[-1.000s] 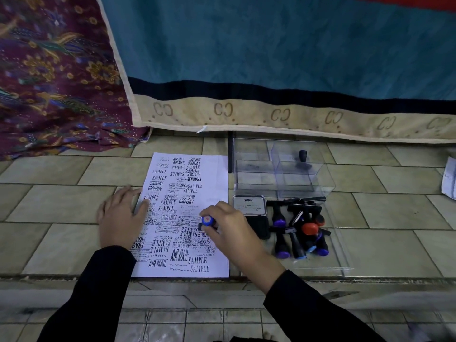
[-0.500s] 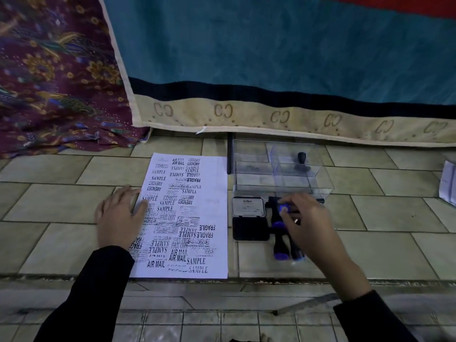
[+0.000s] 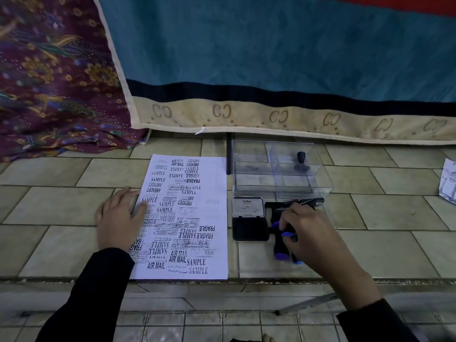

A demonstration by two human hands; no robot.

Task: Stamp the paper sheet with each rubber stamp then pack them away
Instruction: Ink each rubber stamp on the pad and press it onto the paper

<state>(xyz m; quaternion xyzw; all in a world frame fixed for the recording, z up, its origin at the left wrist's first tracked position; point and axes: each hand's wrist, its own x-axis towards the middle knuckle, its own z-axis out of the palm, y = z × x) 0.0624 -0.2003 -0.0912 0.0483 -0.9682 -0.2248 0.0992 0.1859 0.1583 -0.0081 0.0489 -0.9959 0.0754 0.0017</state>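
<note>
A teal blanket (image 3: 271, 58) with a dark band and a cream border hangs across the back. A purple floral cloth (image 3: 54, 77) lies bunched to its left. Below them runs the tiled floor (image 3: 49, 208), which carries everything else.

The paper sheet (image 3: 212, 183) lies flat in the middle of the tiles. Most of it is covered with dark prints such as SAMPLE, AIR MAIL, FRAGILE and EXPRESS, with a blank strip down its right side. The left hand (image 3: 118, 220) lies flat with spread fingers on the sheet's left edge, holding nothing.

Just right of the sheet's upper half stands a clear compartment box (image 3: 256, 178). One black stamp (image 3: 301, 161) stands upright in a rear compartment. In front of the box lies a clear tray (image 3: 256, 262).

An open ink pad (image 3: 249, 219) sits at the tray's near-left, its lid marked Artline. Beside it lies a pile of rubber stamps (image 3: 280, 248), black with blue caps. The right hand (image 3: 311, 230) rests on this pile with curled fingers touching a blue cap; whether it grips a stamp I cannot tell.

A printed scrap of paper (image 3: 449, 183) lies at the far right edge.
</note>
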